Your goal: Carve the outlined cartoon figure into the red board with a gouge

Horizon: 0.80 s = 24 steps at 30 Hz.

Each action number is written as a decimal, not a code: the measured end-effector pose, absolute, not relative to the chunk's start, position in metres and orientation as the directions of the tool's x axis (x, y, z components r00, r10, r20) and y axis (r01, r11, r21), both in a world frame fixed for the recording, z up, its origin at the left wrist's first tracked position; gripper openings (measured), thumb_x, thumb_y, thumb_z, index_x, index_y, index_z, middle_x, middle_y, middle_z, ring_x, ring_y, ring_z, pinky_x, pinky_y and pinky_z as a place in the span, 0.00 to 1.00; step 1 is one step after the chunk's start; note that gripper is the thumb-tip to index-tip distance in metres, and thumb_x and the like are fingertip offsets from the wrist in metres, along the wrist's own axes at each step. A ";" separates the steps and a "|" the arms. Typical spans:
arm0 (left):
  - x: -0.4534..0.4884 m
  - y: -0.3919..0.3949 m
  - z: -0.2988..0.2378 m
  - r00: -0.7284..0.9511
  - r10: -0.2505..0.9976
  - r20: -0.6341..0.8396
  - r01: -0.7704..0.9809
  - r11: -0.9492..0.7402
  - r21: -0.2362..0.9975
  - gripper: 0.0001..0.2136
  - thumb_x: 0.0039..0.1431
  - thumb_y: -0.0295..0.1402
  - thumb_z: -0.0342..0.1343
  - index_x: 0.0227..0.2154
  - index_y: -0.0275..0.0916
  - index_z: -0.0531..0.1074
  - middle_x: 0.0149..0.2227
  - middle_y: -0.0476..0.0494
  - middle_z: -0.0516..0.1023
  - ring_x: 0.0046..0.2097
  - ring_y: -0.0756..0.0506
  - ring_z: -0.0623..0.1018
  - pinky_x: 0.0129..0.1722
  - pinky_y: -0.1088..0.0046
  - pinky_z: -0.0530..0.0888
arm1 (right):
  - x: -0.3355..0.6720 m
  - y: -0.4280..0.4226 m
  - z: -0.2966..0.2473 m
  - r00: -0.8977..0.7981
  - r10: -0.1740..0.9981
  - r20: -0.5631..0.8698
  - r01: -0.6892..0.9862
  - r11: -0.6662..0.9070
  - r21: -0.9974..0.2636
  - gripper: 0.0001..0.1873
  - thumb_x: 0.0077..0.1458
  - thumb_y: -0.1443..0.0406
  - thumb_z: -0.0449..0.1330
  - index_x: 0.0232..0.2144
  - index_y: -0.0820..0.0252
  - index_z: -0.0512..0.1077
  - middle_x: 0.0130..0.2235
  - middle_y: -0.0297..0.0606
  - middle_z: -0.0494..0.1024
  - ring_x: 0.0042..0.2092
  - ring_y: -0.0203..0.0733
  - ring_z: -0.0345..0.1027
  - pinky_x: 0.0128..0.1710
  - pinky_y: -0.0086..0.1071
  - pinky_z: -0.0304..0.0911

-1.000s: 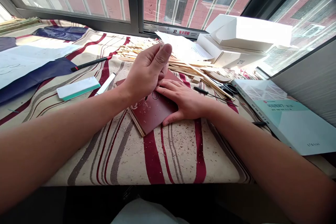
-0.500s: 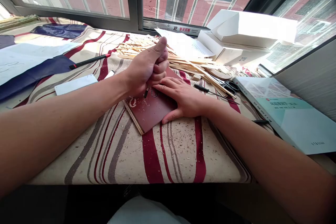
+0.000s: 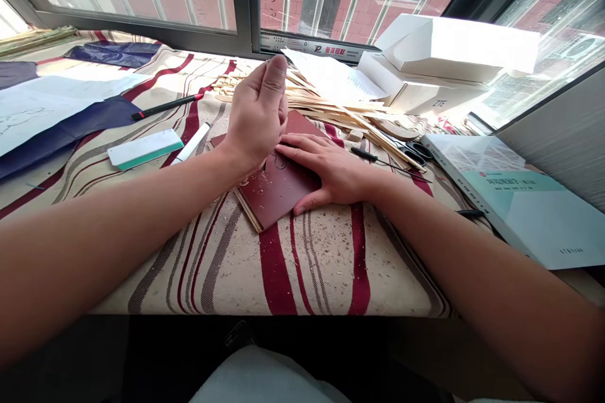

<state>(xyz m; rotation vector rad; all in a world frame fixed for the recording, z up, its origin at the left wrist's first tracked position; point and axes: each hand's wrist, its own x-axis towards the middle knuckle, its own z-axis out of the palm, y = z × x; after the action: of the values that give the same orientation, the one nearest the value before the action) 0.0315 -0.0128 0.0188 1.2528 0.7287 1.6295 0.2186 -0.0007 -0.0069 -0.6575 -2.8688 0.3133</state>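
Note:
My left hand (image 3: 258, 110) is raised over the near-left part of a dark red veneered board (image 3: 288, 186), with its thumb up and its fingers curled out of sight. Whatever those fingers may hold is hidden. My right hand (image 3: 326, 173) lies flat on the board with its fingers spread, pressing it down. Pale wood shavings are scattered over the board and the striped cloth (image 3: 302, 264) beneath it. The board's light plywood edge shows along its near-left side.
Thin wood strips (image 3: 321, 101) lie piled behind the board, beside white ZTE boxes (image 3: 425, 91). Black-handled scissors (image 3: 416, 151) and a teal book (image 3: 524, 195) are on the right. A black marker (image 3: 165, 107), a white-green scraper (image 3: 144, 148) and dark blue paper (image 3: 70, 123) are on the left.
My left hand has lifted and opened out from a tight fist, and the dark tool tip seen below it earlier no longer shows. My right hand stays on the board.

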 end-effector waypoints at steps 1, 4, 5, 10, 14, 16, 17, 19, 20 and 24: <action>0.029 -0.011 0.021 0.010 0.941 0.337 -0.348 -0.313 0.884 0.25 0.74 0.50 0.54 0.23 0.42 0.58 0.17 0.58 0.52 0.18 0.55 0.51 0.18 0.72 0.47 | 0.219 -0.001 -0.007 -0.886 0.445 0.131 0.406 0.880 -0.247 0.62 0.53 0.33 0.65 0.76 0.61 0.56 0.77 0.59 0.54 0.77 0.70 0.47 0.75 0.67 0.46; 0.021 -0.007 0.029 0.254 0.949 0.189 -0.387 -0.079 0.919 0.25 0.79 0.47 0.44 0.23 0.42 0.56 0.16 0.59 0.51 0.16 0.57 0.48 0.17 0.78 0.45 | 0.219 0.000 -0.007 -0.886 0.442 0.138 0.402 0.882 -0.245 0.60 0.53 0.33 0.65 0.76 0.60 0.57 0.77 0.58 0.56 0.77 0.70 0.49 0.74 0.68 0.48; 0.019 -0.006 0.031 0.309 0.938 0.159 -0.376 -0.033 0.926 0.25 0.80 0.46 0.43 0.23 0.41 0.57 0.16 0.59 0.51 0.15 0.58 0.49 0.17 0.79 0.45 | 0.218 0.000 -0.007 -0.886 0.441 0.141 0.401 0.884 -0.242 0.61 0.53 0.33 0.65 0.75 0.61 0.58 0.76 0.58 0.57 0.76 0.71 0.50 0.73 0.69 0.48; 0.017 -0.009 0.033 0.266 0.956 0.121 -0.418 0.001 0.908 0.24 0.78 0.44 0.47 0.23 0.41 0.56 0.16 0.60 0.48 0.14 0.58 0.48 0.14 0.82 0.46 | 0.218 0.001 -0.007 -0.888 0.439 0.139 0.403 0.887 -0.227 0.61 0.53 0.32 0.64 0.76 0.60 0.57 0.77 0.58 0.56 0.76 0.70 0.50 0.73 0.69 0.48; 0.021 -0.021 0.037 0.218 0.949 0.228 -0.385 -0.131 0.914 0.24 0.79 0.43 0.46 0.23 0.40 0.58 0.17 0.59 0.52 0.15 0.58 0.52 0.15 0.82 0.51 | 0.218 0.001 -0.007 -0.885 0.447 0.130 0.412 0.882 -0.229 0.61 0.53 0.32 0.64 0.76 0.61 0.57 0.77 0.58 0.55 0.77 0.70 0.49 0.74 0.68 0.48; 0.021 -0.024 0.038 0.201 0.932 0.301 -0.361 -0.215 0.907 0.24 0.79 0.41 0.48 0.23 0.40 0.59 0.17 0.58 0.54 0.15 0.58 0.53 0.16 0.81 0.52 | 0.217 0.001 -0.006 -0.884 0.451 0.125 0.417 0.879 -0.230 0.62 0.53 0.33 0.64 0.76 0.64 0.57 0.77 0.60 0.55 0.77 0.70 0.49 0.74 0.67 0.47; 0.021 -0.024 0.038 0.197 0.923 0.331 -0.354 -0.248 0.902 0.23 0.78 0.40 0.49 0.23 0.41 0.59 0.17 0.58 0.55 0.16 0.57 0.53 0.16 0.81 0.53 | 0.217 0.000 -0.005 -0.883 0.453 0.119 0.420 0.878 -0.230 0.62 0.53 0.32 0.64 0.76 0.66 0.57 0.77 0.61 0.55 0.77 0.70 0.49 0.75 0.67 0.46; 0.022 -0.022 0.036 0.169 0.912 0.375 -0.357 -0.298 0.885 0.23 0.77 0.41 0.51 0.22 0.42 0.60 0.18 0.57 0.54 0.17 0.56 0.52 0.15 0.79 0.51 | 0.217 0.000 -0.004 -0.884 0.455 0.110 0.423 0.877 -0.228 0.63 0.53 0.32 0.63 0.76 0.66 0.56 0.77 0.61 0.55 0.77 0.70 0.49 0.75 0.67 0.46; 0.023 -0.021 0.035 0.163 0.909 0.384 -0.358 -0.309 0.881 0.23 0.76 0.42 0.52 0.22 0.43 0.60 0.18 0.57 0.54 0.17 0.56 0.51 0.15 0.79 0.51 | 0.217 0.000 -0.004 -0.884 0.455 0.109 0.423 0.877 -0.228 0.63 0.53 0.32 0.63 0.76 0.66 0.56 0.77 0.60 0.55 0.77 0.71 0.49 0.74 0.67 0.47; 0.029 -0.021 0.032 0.176 0.910 0.374 -0.335 -0.302 0.892 0.22 0.76 0.37 0.51 0.22 0.42 0.60 0.18 0.56 0.55 0.18 0.56 0.53 0.16 0.78 0.52 | 0.217 0.000 -0.004 -0.886 0.446 0.128 0.412 0.883 -0.226 0.62 0.53 0.32 0.64 0.76 0.63 0.57 0.77 0.59 0.56 0.76 0.71 0.50 0.74 0.68 0.49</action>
<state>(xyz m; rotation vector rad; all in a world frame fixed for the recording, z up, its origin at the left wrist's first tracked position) 0.0292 -0.0211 0.0317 1.3216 0.6197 1.4006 0.2174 -0.0002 -0.0043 -0.6604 -2.8759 0.2879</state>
